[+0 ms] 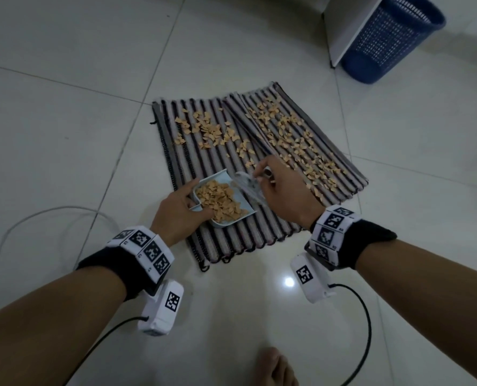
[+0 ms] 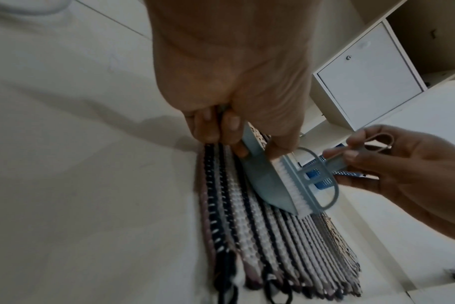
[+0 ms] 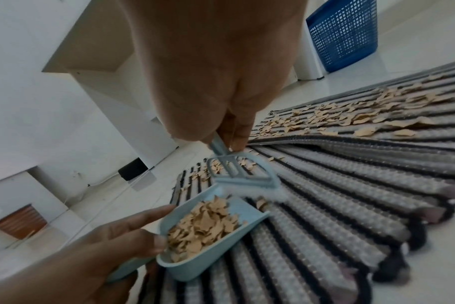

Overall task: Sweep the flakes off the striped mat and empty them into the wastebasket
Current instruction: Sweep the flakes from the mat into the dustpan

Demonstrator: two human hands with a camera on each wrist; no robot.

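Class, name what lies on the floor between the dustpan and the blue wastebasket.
In the head view, flake-strewn striped mat and bare floor tile separate the dustpan from the wastebasket.

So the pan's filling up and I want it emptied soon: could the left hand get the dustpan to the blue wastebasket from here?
Probably not without moving closer. The left hand holds the dustpan at the mat's near end; the wastebasket stands beyond the far corner, across bare floor.

Right hand [image 3: 216, 86] pinches brush [image 3: 243, 174] at flake-filled dustpan [image 3: 216, 232] on striped mat [image 3: 338, 205].
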